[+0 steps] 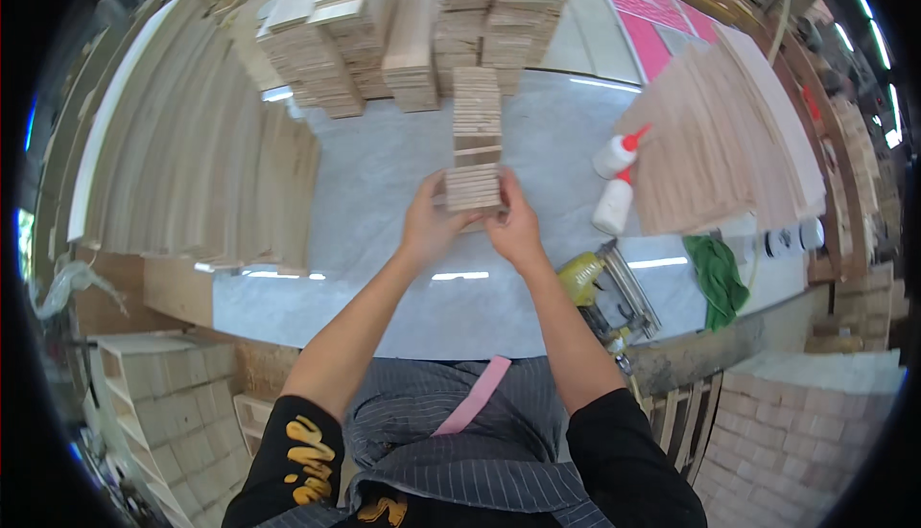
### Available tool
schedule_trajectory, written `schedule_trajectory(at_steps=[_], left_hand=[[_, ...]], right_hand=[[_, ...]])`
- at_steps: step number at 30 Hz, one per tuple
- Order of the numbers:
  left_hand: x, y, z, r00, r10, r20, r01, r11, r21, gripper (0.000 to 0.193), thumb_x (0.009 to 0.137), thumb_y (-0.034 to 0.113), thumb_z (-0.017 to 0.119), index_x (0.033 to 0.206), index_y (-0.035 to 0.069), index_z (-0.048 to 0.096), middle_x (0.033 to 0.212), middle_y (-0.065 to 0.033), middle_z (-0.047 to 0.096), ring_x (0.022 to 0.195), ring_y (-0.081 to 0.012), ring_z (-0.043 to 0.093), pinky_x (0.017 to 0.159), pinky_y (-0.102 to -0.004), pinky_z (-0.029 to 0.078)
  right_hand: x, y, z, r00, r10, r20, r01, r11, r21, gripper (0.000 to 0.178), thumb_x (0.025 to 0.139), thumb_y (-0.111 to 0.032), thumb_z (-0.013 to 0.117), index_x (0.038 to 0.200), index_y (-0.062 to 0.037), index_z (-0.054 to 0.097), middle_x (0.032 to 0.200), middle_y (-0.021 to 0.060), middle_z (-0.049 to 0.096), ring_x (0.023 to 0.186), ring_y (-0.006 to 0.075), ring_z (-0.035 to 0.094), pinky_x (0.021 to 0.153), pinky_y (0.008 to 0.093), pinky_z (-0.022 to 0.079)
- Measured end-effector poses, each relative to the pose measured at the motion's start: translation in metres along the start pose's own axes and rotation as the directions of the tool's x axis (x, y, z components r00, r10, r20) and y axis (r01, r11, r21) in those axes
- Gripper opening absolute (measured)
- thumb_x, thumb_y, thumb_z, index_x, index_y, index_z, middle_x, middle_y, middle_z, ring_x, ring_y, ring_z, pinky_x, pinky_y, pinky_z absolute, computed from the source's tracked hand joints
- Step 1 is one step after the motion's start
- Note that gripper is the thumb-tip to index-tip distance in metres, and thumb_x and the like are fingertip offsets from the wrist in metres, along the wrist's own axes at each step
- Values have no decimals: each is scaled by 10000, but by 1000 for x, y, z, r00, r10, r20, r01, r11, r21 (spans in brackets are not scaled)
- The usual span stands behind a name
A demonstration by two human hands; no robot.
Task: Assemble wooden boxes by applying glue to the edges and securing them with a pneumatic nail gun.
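- While left hand (425, 224) and right hand (516, 227) grip opposite sides of the wooden slat bundle (473, 187) at centre frame, handling or squaring it seems the current step.
- Next move probably calls for even two-sided pressure.

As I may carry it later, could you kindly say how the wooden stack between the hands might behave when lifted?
The wooden stack may slip apart unless squeezed, since it shows many thin layers. Its pieces are probably stiff, their edges looking fairly straight.
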State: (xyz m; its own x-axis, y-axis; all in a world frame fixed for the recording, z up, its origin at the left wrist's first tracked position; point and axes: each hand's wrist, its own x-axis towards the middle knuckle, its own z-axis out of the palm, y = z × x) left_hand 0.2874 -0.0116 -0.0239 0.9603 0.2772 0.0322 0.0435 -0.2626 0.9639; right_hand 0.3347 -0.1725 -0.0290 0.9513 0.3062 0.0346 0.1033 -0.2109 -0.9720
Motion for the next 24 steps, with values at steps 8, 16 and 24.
schedule_trajectory(at_steps=[8, 16, 24], left_hand=[[-96, 2, -35, 994, -74, -77, 81, 992, 101, 768, 673, 183, 881, 1318, 43, 488, 1229, -112, 588, 1083, -236, 590, 879, -366, 512], [-143, -12, -29, 997, 34, -65, -21, 983, 184, 827, 673, 205, 914, 1335, -4, 465, 1268, -153, 541, 1118, -274, 589, 927, -385, 513], [-174, -12, -29, 997, 7, -72, -2, 997, 72, 867, 681, 209, 930, 1384, 17, 460, 1257, -146, 602, 1160, -269, 605, 973, -381, 506]], right_hand=[[-16, -20, -122, 766, -199, -612, -372, 638, -674, 949, 742, -428, 833, 1506, -152, 343, 1298, 237, 500, 1251, 439, 491, 982, 583, 429], [-20, 52, -161, 768, -35, -640, -389, 768, -508, 852, 795, -352, 776, 1486, -118, 335, 1218, 249, 602, 1174, 428, 587, 1010, 475, 474], [-139, -73, -151, 936, 351, 13, -116, 273, 955, 620, 960, -434, 587, 1412, -26, 470, 1270, 205, 611, 1035, 350, 639, 861, 509, 577]])
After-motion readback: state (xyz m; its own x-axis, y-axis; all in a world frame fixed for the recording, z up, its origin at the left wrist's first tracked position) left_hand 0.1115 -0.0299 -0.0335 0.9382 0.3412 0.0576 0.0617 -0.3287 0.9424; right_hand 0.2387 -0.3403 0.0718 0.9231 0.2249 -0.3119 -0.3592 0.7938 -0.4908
